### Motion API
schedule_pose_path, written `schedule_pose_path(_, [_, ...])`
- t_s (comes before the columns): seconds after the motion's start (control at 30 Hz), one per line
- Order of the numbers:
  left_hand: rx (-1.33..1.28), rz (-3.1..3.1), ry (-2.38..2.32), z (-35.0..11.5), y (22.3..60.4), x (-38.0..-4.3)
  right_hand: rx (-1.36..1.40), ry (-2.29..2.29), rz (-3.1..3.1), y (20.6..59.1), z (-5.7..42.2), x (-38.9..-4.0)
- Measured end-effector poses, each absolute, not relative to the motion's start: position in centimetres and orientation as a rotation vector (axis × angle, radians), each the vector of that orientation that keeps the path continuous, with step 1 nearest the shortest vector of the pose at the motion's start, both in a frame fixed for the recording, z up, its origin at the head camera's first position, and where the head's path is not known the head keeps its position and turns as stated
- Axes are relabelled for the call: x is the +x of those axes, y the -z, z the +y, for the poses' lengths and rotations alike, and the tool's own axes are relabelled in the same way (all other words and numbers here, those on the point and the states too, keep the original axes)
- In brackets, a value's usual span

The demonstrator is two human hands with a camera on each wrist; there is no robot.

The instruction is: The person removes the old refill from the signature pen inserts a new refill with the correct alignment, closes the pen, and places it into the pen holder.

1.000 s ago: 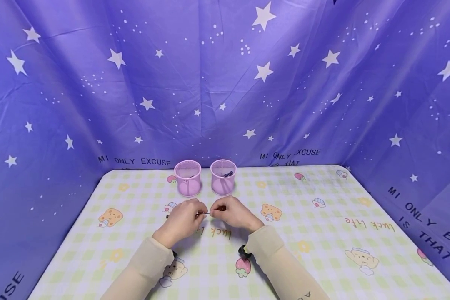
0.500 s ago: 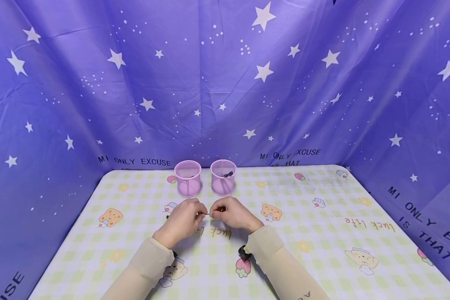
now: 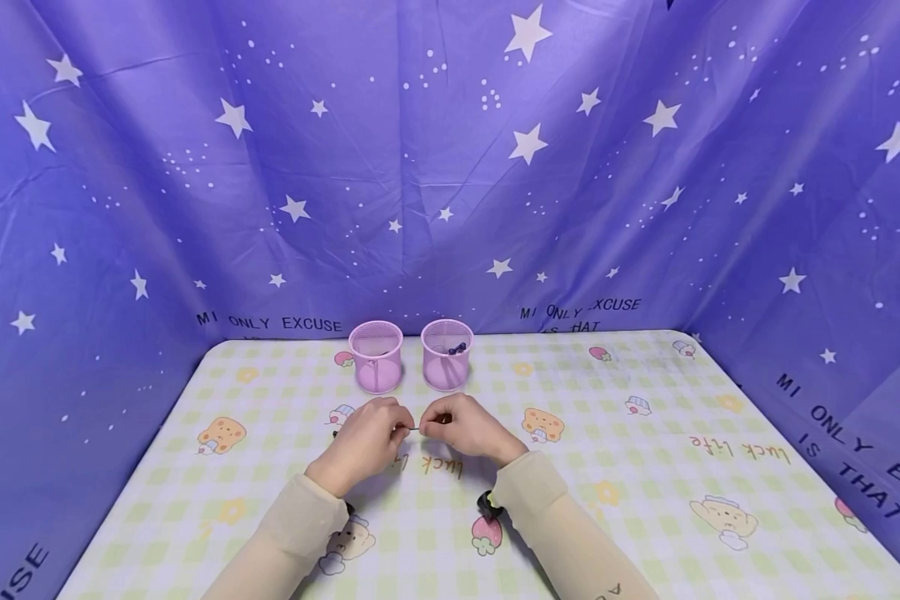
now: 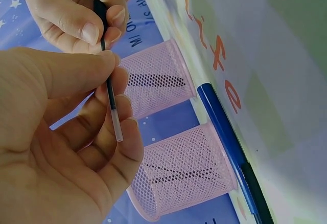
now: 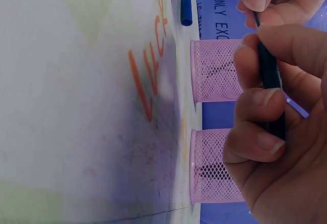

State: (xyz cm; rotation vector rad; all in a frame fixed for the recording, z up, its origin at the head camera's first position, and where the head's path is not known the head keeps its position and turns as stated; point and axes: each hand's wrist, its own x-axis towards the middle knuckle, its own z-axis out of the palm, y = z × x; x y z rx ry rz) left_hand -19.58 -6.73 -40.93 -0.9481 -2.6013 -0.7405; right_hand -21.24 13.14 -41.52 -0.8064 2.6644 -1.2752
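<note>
In the head view my left hand point(image 3: 371, 437) and right hand point(image 3: 468, 427) meet over the table, fingertips slightly apart. Between thumb and forefinger, the left hand pinches a thin pen refill point(image 4: 112, 98), dark with a clear end, seen in the left wrist view. My right hand curls round a dark pen section point(image 5: 271, 73), and the refill's thin shaft runs from it to the left fingers. A blue pen barrel point(image 4: 222, 124) with a darker far part lies on the table beneath the left hand. How deep the refill sits in the dark section is hidden.
Two pink mesh cups stand just beyond my hands: a left cup point(image 3: 377, 377) and a right cup point(image 3: 447, 379) with small dark pieces inside. A checked cloth point(image 3: 645, 517) covers the table. Purple star-print curtains point(image 3: 420, 150) enclose the back and sides.
Hardly anything differs. My left fingertips have shifted very slightly at the refill, while both arms and the cups stay where they were.
</note>
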Motion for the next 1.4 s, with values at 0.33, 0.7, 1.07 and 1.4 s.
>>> schedule_pose_path(0.33, [-0.945, -2.607, 0.738, -6.85, 40.96, -19.74, -0.789, 1.274, 2.67, 41.74, 13.28, -21.39])
schedule_pose_path(0.7, [-0.916, -2.633, 0.74, -7.1, 40.93, -19.9, -0.78, 1.27, 2.671, 41.87, 13.29, -21.56])
schedule_pose_path(1.07, [-0.918, -2.636, 0.759, -7.18, 40.88, -19.88, -0.772, 1.269, 2.672, 41.89, 13.41, -21.5])
schedule_pose_path(1.4, [-0.917, -2.638, 0.759, -7.29, 40.83, -20.0, -0.741, 1.266, 2.668, 41.95, 13.42, -21.53])
